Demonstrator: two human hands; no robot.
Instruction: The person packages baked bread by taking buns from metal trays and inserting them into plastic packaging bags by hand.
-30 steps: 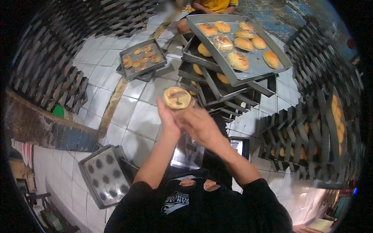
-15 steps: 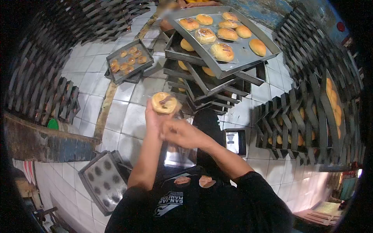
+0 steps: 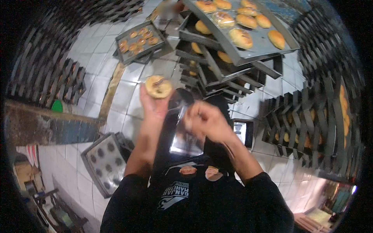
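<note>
A round bun (image 3: 158, 86) with a brown strip on top rests in my left hand (image 3: 153, 105), whose fingers are wrapped around its underside. To its right my right hand (image 3: 206, 121) is closed, fingertips pinched together. Something clear seems to hang at those fingertips, but motion blur hides what it is. Below the hands, a shiny clear plastic stack (image 3: 186, 143) lies on my lap. Beyond them, a grey tray (image 3: 254, 48) of golden buns, some in clear wrap, tops a crisscross stack of trays.
A smaller tray (image 3: 125, 56) of buns sits on the tiled floor at the upper left. An emptied-looking tray with dark spots (image 3: 105, 165) lies at the lower left. Tray racks (image 3: 311, 124) stand right, and a dark box with white labels (image 3: 241, 132) is near my knee.
My right hand has moved away from the bun, down and to the right. The bun stays in my left hand. The camera view has shifted between frames.
</note>
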